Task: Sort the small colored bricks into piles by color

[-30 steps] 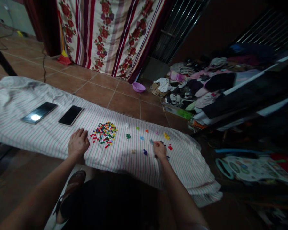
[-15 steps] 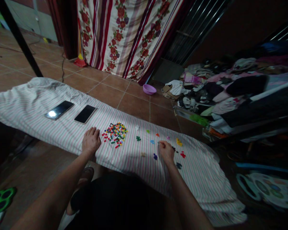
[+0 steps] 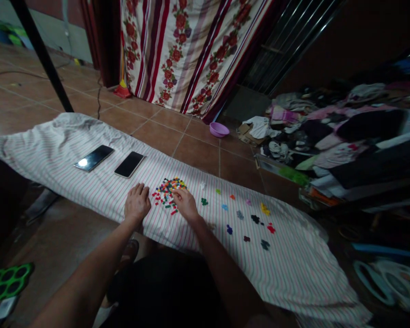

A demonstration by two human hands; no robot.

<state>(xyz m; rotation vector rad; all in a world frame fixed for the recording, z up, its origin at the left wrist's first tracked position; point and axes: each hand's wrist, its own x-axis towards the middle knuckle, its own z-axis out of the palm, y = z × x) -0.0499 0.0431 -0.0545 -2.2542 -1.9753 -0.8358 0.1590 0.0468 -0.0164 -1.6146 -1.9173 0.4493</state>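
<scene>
Many small coloured pieces lie in a mixed pile (image 3: 164,197) on a striped cloth (image 3: 198,237). My right hand (image 3: 186,203) is over the pile's right side, thumb and fingertips pinched together; whatever is between them is too small to make out. Just left of the pile, my left hand (image 3: 137,200) rests flat on the cloth with its fingers stretched out. To the right are small single-colour groups, among them dark green (image 3: 204,201), grey (image 3: 239,214), yellow (image 3: 265,209), red (image 3: 271,228), black (image 3: 255,219) and dark blue (image 3: 229,229). My right forearm partly covers a beige group (image 3: 211,225).
Two phones, a shiny one (image 3: 94,158) and a dark one (image 3: 130,164), lie left of my hands. Beyond the cloth's far edge, a purple basin (image 3: 219,129) stands on the tiled floor before a floral curtain (image 3: 184,54). Clothes (image 3: 294,123) are heaped at the right.
My right hand has moved left from the grey group to the mixed pile, uncovering the grey, black and dark brown groups. My left hand stays beside the pile; the view has shifted slightly.
</scene>
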